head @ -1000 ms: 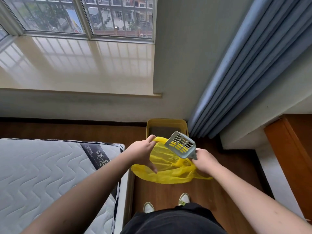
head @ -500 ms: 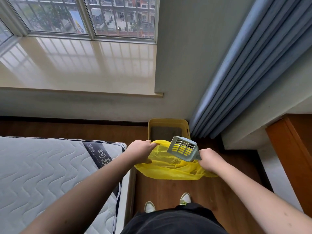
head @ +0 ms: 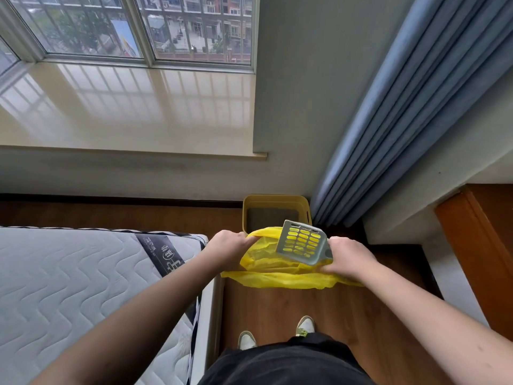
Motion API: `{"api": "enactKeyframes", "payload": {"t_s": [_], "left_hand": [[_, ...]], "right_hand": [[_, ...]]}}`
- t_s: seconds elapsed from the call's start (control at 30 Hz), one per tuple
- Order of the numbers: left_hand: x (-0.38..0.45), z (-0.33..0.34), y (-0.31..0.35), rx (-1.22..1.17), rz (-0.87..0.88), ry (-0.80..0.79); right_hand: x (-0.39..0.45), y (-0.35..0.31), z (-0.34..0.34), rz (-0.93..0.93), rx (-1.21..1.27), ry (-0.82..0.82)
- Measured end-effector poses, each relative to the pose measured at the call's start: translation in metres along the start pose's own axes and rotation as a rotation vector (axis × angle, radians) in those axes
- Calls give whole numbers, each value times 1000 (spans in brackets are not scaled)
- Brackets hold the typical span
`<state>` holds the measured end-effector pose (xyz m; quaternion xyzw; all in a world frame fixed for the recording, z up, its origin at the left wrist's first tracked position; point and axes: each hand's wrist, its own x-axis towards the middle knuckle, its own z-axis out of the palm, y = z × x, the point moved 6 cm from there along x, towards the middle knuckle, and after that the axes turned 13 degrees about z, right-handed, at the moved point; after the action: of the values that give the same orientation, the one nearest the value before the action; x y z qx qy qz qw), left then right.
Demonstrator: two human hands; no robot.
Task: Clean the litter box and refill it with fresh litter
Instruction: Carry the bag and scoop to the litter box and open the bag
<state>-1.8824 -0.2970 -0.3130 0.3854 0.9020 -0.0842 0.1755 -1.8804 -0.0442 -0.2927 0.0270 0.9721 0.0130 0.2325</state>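
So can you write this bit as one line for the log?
left hand: grips yellow bag rim | right hand: holds grey scoop and bag | litter box: on floor ahead

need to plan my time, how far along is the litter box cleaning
Early. Done: scoop and yellow bag fetched. In hand: left hand grips the bag's rim; right hand holds the scoop and the other side, spreading it. Left: the litter box on the floor holds dark litter; no scooping or refill visible yet.

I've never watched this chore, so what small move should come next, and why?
Probably step toward the litter box and lower the scoop. The left hand and right hand already hold the yellow bag open, the right gripping the scoop too, but the box sits ahead by the curtain.
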Motion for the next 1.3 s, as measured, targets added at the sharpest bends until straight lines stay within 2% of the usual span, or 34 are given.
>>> {"api": "enactKeyframes", "payload": {"t_s": [0.2,0.37,0.67,0.8,0.97,1.3], "left_hand": [[-4,9,-6,5,-27,-26],[-6,24,-14,-63,-62,-75],[10,35,-13,-105,-36,-101],[23,38,-14,-108,-12,-120],[44,55,-24,-173,-28,-241],[131,61,-45,-253,-57,-325]], "right_hand": [[-4,0,9,-198,-228,-17],[-2,5,23,-245,-265,-97],[10,27,31,-225,-82,-102],[22,39,30,-155,90,-121],[43,49,43,-118,363,-191],[148,82,63,-218,391,-371]]}}
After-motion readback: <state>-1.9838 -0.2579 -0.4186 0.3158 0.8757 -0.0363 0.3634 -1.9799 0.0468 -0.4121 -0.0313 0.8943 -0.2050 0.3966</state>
